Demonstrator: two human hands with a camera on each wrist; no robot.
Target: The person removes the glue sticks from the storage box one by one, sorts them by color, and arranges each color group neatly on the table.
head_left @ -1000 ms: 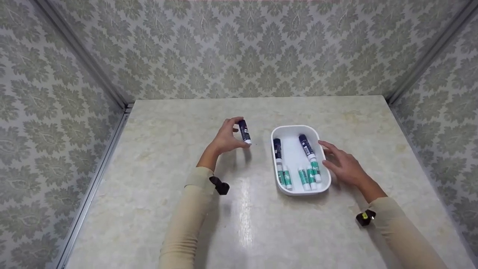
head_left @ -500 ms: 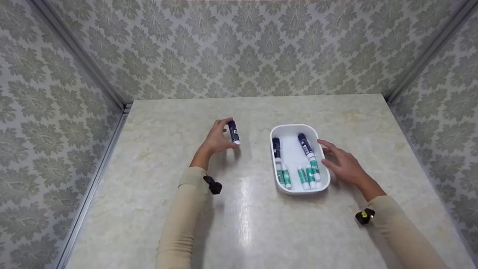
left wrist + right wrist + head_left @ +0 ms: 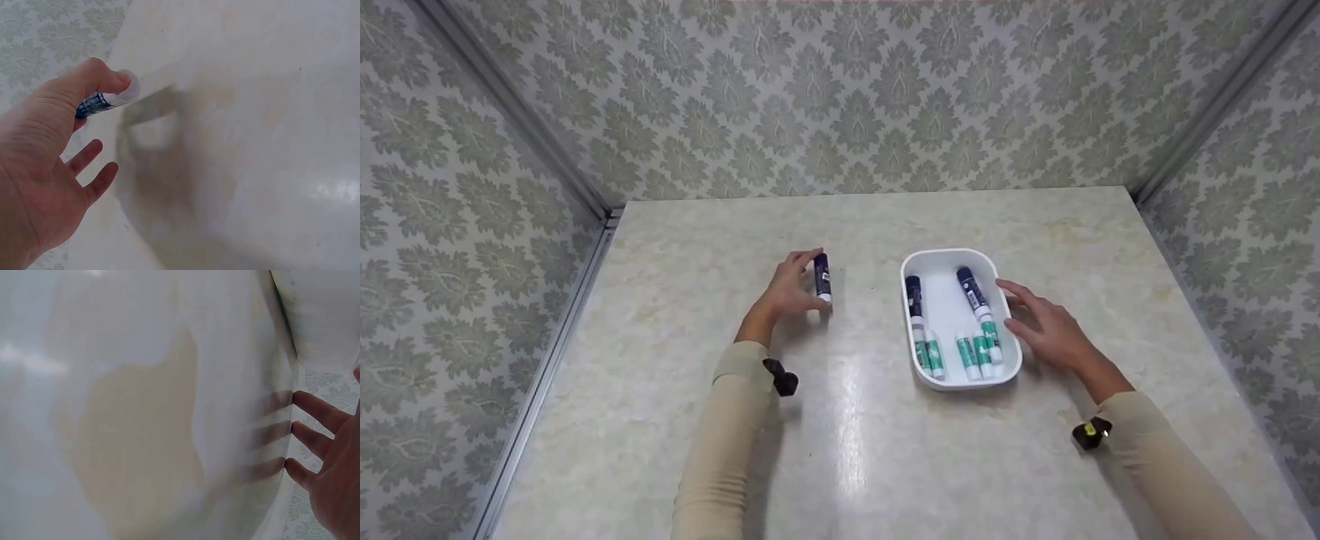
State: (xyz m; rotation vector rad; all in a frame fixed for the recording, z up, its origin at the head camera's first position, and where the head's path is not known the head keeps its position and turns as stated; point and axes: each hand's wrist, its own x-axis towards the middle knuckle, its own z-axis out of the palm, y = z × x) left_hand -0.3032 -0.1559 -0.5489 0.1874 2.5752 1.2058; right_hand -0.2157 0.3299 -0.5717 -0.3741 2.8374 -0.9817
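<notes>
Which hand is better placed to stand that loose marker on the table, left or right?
Left. The left hand already pinches the marker roughly upright just above the table. The right hand rests open against the white tray, holding nothing.

Marble table [image 3: 885, 465], damask-papered walls [image 3: 840, 97]

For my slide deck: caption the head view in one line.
Left hand holds a dark marker upright on the table; right hand rests against a white tray of markers.
</notes>
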